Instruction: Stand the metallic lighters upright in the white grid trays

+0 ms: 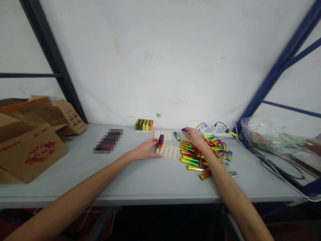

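Observation:
My left hand [146, 149] spans the left end of a white holed tray [172, 152], thumb along the near edge and fingers at the far side. A few shiny purple and gold lighters [161, 142] stand upright in that end, beside my fingers. Between the fingertips of my right hand [193, 136] is a dark blue lighter [184, 130], raised above the table. Below my right forearm lies a loose pile of metallic lighters [192, 155], mostly gold, partly covered by the arm. One blue and yellow lighter [177, 136] lies apart, left of that hand.
A second white holed tray [164, 135] lies behind. Near the wall stands a filled block of lighters [144, 125]. Cardboard boxes [37, 147] occupy the left. A power strip [213, 130], cables and plastic bags [263, 130] are at right, with another person's hand [313, 146] at the edge.

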{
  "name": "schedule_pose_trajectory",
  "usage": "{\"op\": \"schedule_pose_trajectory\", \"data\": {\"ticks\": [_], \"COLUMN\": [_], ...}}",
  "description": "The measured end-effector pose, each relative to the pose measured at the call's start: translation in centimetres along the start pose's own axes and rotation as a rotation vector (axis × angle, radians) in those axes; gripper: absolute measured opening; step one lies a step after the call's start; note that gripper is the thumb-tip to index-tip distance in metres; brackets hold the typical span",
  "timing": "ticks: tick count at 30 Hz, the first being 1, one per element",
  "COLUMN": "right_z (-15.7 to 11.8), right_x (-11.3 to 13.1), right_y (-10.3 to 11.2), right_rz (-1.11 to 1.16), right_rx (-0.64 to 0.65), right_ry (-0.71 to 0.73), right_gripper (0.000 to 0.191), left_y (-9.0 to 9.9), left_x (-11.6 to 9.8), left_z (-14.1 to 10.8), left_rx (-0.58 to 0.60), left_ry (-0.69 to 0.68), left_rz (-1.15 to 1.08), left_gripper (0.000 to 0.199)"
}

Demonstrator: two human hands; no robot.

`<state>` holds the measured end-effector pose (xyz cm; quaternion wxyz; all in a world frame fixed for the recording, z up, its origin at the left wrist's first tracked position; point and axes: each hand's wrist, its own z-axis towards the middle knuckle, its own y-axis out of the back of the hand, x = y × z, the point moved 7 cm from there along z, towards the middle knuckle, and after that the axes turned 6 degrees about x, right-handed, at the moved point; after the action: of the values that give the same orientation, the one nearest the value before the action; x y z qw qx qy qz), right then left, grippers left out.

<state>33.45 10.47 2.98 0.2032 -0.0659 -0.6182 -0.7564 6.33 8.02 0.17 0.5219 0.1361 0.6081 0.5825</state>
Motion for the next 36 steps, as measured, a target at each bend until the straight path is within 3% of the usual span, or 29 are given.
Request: {"op": "schedule_pose_trajectory", "data": {"ticks": [2, 4, 7, 10, 17, 22, 26, 36], "right_z": [-0.5, -1.1, -2.0, -2.5, -3.4, -3.6, -3.6, -3.6], "right_x": [0.9, 2.3, 5.0, 7.3, 9.9, 10.4, 10.7, 10.6], "right_y": [0.6, 0.6, 0.6, 0.7, 0.8, -0.8, -1.8, -2.0], "right_rz": [0.327, 0.616, 0.786, 0.768, 0.545, 0.475, 0.433, 0.389], "right_rx": [-0.046, -0.011, 0.040, 0.019, -0.159, -0.143, -0.121, -0.077], "right_ry": [0.050, 0.109, 0.189, 0.214, 0.112, 0.005, -0.002, -0.001], "right_gripper": [0.030, 0.034, 0.040, 0.042, 0.059, 0.046, 0.035, 0.035], "left_y": [0.0, 0.0, -0.1, -0.1, -0.1, -0.1, -0.1, -0.2], "left_x": [0.0, 0.1, 0.2, 0.0, -0.1, -0.1, -0.3, -0.1], "left_z": [0.0, 0.1, 0.0, 0.0, -0.1, 0.0, 0.1, 0.1], "left_rx": [-0.006, -0.009, -0.009, -0.010, -0.009, -0.009, 0.006, 0.020], "left_ry": [-0.004, 0.003, 0.013, 0.004, -0.008, 0.005, 0.003, 0.031], "left_rz": [0.001, 0.004, 0.006, 0.001, 0.001, 0.012, 0.011, 0.010], "left_gripper": [0.070, 0.071, 0.072, 0.072, 0.069, 0.069, 0.071, 0.074]}}
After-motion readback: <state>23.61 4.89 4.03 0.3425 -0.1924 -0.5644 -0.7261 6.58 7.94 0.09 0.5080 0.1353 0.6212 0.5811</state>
